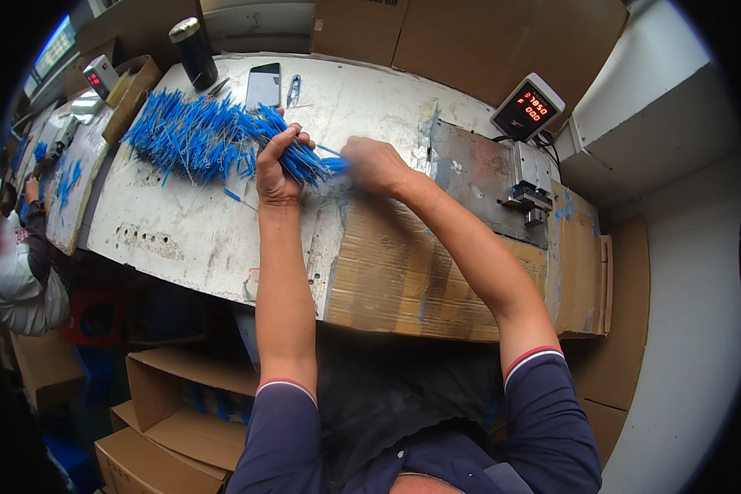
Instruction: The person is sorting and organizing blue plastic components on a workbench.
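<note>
My left hand (pixel 276 165) is closed around a thick bundle of thin blue sticks (pixel 292 146) above the worn white worktable (pixel 189 230). My right hand (pixel 373 163) pinches the bundle's right end, where the blue tips poke out; it looks blurred. A large loose heap of the same blue sticks (pixel 185 136) lies on the table just left of my left hand.
A dark phone (pixel 263 85), small snips (pixel 294 89) and a black flask (pixel 193 51) stand at the table's far edge. A counter with red digits (pixel 528 107) sits above a small metal press (pixel 531 185) at right. Cardboard sheet (pixel 420 280) covers the near table; open boxes (pixel 189 403) lie below. Another person (pixel 16 272) works at left.
</note>
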`<control>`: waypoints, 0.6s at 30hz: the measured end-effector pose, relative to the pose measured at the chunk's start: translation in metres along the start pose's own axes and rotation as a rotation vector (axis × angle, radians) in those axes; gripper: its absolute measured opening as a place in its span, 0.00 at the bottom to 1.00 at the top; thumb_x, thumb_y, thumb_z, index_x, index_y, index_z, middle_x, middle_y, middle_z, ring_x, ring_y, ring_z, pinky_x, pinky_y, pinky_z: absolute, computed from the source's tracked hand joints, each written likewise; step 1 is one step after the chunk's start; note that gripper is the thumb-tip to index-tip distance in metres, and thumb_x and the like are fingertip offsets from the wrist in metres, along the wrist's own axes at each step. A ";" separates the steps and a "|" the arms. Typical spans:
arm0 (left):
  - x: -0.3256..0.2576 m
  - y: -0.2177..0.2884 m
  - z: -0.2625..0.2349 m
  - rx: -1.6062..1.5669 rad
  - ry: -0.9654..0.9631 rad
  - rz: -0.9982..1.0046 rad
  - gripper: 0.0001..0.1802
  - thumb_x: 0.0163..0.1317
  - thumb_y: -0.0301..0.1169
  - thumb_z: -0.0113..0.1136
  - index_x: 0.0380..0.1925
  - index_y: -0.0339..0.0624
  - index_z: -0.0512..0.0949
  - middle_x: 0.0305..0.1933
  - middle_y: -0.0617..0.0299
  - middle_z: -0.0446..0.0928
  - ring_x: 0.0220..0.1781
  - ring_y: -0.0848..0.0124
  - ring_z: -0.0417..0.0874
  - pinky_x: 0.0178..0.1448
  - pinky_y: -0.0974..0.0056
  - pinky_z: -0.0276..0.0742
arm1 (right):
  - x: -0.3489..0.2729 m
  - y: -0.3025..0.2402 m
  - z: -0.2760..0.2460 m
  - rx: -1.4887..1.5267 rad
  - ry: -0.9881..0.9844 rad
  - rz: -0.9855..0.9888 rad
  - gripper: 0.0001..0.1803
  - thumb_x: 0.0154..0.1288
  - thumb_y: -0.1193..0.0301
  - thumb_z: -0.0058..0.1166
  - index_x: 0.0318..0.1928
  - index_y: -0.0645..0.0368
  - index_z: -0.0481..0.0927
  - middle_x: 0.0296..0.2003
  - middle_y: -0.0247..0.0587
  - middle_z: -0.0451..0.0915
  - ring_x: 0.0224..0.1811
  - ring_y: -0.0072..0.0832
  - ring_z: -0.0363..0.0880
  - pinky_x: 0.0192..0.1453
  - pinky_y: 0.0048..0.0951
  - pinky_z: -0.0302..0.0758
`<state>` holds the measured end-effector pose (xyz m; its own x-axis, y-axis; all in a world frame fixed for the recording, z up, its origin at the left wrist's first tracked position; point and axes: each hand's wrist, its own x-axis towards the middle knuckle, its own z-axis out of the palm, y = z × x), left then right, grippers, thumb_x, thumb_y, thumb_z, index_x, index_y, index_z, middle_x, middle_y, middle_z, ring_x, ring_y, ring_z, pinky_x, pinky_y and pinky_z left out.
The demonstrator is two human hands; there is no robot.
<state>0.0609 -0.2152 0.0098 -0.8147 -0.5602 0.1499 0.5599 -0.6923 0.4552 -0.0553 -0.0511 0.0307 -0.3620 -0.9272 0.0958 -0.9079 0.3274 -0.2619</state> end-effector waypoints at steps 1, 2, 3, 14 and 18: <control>0.000 -0.001 0.000 0.000 -0.001 0.000 0.26 0.64 0.19 0.63 0.62 0.39 0.72 0.41 0.55 0.79 0.40 0.66 0.82 0.50 0.57 0.82 | 0.001 0.000 0.001 -0.040 0.005 0.002 0.05 0.62 0.78 0.54 0.38 0.61 0.80 0.44 0.49 0.80 0.48 0.51 0.82 0.53 0.46 0.79; 0.000 -0.002 0.000 0.003 0.009 0.000 0.26 0.64 0.19 0.63 0.62 0.39 0.72 0.41 0.55 0.79 0.40 0.66 0.82 0.50 0.57 0.82 | -0.001 0.002 0.001 -0.041 0.006 0.003 0.05 0.62 0.78 0.54 0.38 0.61 0.80 0.44 0.49 0.80 0.48 0.51 0.82 0.53 0.46 0.79; 0.000 -0.001 0.000 0.008 0.022 0.005 0.26 0.64 0.19 0.63 0.62 0.39 0.72 0.41 0.55 0.79 0.40 0.66 0.82 0.49 0.57 0.82 | -0.004 0.002 -0.001 -0.017 0.089 -0.001 0.06 0.61 0.79 0.54 0.39 0.61 0.80 0.43 0.49 0.81 0.47 0.51 0.82 0.52 0.46 0.79; -0.002 -0.003 0.000 -0.029 -0.023 -0.013 0.27 0.65 0.19 0.63 0.64 0.39 0.71 0.41 0.55 0.78 0.40 0.66 0.82 0.50 0.57 0.82 | -0.055 -0.006 -0.017 1.591 0.550 0.389 0.09 0.76 0.74 0.55 0.52 0.65 0.79 0.32 0.36 0.80 0.34 0.25 0.81 0.40 0.31 0.83; -0.001 -0.010 0.005 -0.043 -0.002 -0.047 0.29 0.61 0.18 0.66 0.63 0.44 0.72 0.39 0.56 0.80 0.38 0.65 0.83 0.49 0.58 0.82 | -0.074 -0.006 -0.010 1.688 0.723 0.341 0.12 0.71 0.74 0.63 0.52 0.64 0.80 0.34 0.37 0.82 0.31 0.28 0.83 0.40 0.31 0.84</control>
<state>0.0554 -0.2052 0.0096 -0.8406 -0.5256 0.1308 0.5267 -0.7369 0.4238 -0.0250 0.0173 0.0348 -0.8785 -0.4739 0.0599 0.1913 -0.4639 -0.8650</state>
